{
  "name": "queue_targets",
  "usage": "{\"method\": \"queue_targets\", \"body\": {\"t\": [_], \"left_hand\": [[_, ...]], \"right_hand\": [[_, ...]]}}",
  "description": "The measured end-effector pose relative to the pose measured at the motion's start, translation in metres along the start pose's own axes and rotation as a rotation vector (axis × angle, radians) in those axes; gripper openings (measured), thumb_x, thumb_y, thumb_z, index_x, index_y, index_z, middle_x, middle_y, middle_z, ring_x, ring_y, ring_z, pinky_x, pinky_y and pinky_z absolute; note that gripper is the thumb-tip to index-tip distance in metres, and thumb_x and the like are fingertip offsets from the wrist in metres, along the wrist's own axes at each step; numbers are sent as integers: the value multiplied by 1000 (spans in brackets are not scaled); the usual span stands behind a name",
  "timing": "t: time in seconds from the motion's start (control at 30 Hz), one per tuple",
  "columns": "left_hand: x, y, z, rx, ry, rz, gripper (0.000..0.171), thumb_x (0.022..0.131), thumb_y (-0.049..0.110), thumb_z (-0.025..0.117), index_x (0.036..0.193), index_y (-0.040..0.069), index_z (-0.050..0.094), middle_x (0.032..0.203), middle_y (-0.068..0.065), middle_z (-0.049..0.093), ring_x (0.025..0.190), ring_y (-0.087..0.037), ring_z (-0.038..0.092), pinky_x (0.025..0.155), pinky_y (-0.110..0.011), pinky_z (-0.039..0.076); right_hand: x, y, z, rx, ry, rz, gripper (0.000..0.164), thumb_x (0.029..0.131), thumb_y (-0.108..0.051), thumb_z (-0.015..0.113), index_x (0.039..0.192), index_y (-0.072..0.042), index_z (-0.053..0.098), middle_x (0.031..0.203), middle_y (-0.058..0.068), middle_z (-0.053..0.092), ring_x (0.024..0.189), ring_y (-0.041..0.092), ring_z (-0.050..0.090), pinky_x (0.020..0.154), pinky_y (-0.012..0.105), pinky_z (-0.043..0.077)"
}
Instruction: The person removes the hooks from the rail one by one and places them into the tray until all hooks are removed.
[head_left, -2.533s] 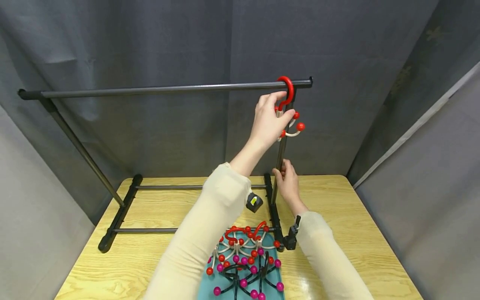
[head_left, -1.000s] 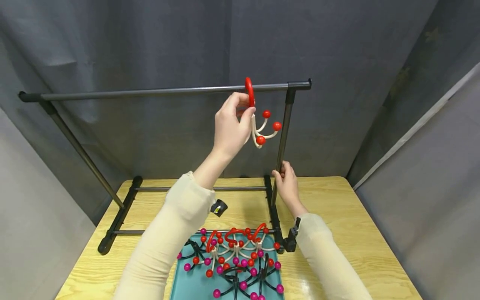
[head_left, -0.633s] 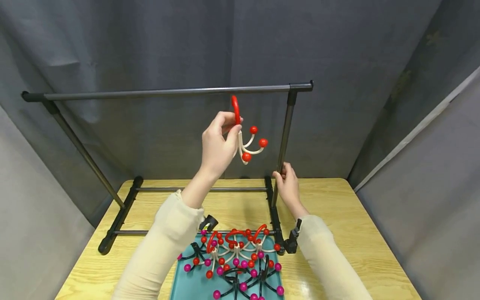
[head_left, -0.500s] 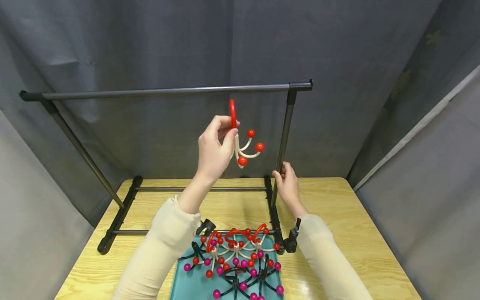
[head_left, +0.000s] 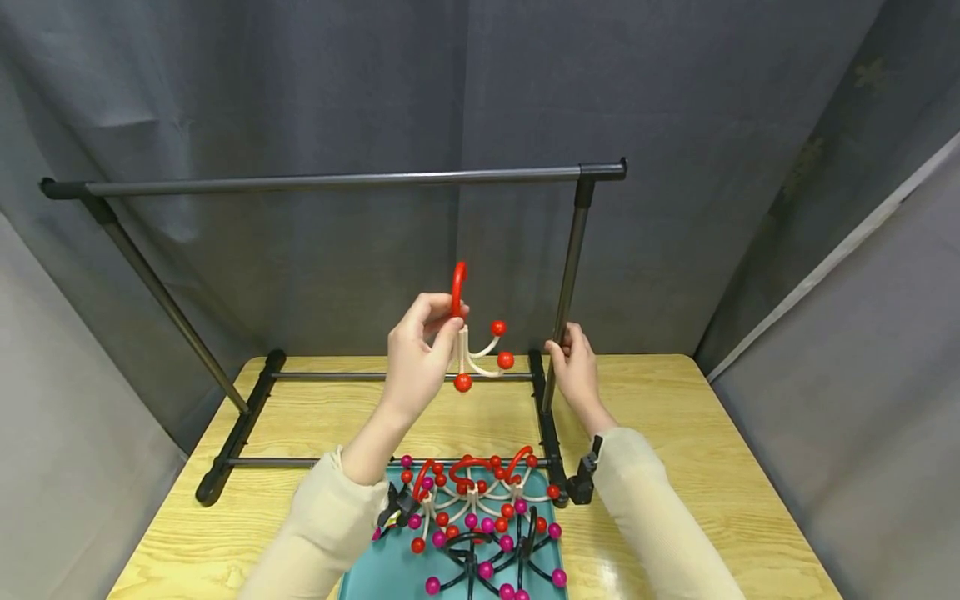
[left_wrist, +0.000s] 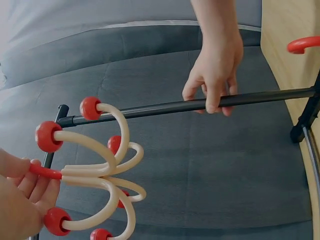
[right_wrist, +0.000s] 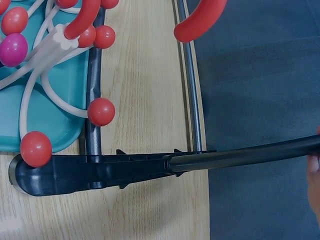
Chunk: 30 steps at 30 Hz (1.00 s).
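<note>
My left hand (head_left: 416,354) pinches the red hook of a cream octopus-style hanger (head_left: 463,354) with red balls on its curved arms. It holds the hanger upright in the air, below the top bar (head_left: 360,179) of a dark clothes rack. In the left wrist view the hanger's arms (left_wrist: 100,172) fan out beyond the fingertips. My right hand (head_left: 576,371) grips the lower part of the rack's right upright (head_left: 572,267). Only a sliver of that hand (right_wrist: 314,185) shows at the edge of the right wrist view.
A teal tray (head_left: 382,575) at the front holds several hangers: cream ones (head_left: 472,497) with red balls and black ones (head_left: 471,567) with magenta balls. The rack's black right foot (head_left: 549,425) stands by the tray's far corner on the wooden table (head_left: 660,467).
Earlier the hanger's hook was at the bar's right end. My left hand has carried it leftward, off the bar and down. My right hand stays on the upright.
</note>
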<state>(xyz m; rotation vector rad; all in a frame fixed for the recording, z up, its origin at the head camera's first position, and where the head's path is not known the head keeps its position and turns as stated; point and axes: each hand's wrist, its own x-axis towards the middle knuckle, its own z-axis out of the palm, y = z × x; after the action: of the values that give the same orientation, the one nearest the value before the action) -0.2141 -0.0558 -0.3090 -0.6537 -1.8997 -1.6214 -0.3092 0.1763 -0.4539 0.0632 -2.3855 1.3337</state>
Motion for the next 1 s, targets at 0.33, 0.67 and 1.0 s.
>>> {"method": "queue_targets", "body": {"t": [0.33, 0.67, 1.0], "left_hand": [[-31, 0, -12, -24, -34, -107, 15, 85, 0, 59, 100, -1, 58, 96, -14, 64, 88, -25, 63, 83, -32, 52], [-55, 0, -25, -18, -88, -198, 17, 86, 0, 58, 103, 1, 57, 97, -12, 64, 92, -28, 62, 85, -25, 50], [-82, -2, -42, 55, -173, -277, 21, 85, 2, 59, 106, 6, 60, 98, -12, 65, 91, -26, 63, 83, -21, 50]], "right_hand": [[0, 0, 1, -11, -11, -3, 30, 91, -21, 55, 117, -10, 46, 95, 15, 50, 87, 26, 55, 75, 40, 50], [1, 0, -1, -9, 2, 3, 29, 91, -20, 55, 117, -10, 47, 96, 16, 51, 88, 28, 56, 75, 41, 50], [-1, 1, -1, -17, -5, 3, 30, 91, -23, 54, 118, -11, 47, 97, 15, 51, 88, 27, 56, 76, 40, 51]]}}
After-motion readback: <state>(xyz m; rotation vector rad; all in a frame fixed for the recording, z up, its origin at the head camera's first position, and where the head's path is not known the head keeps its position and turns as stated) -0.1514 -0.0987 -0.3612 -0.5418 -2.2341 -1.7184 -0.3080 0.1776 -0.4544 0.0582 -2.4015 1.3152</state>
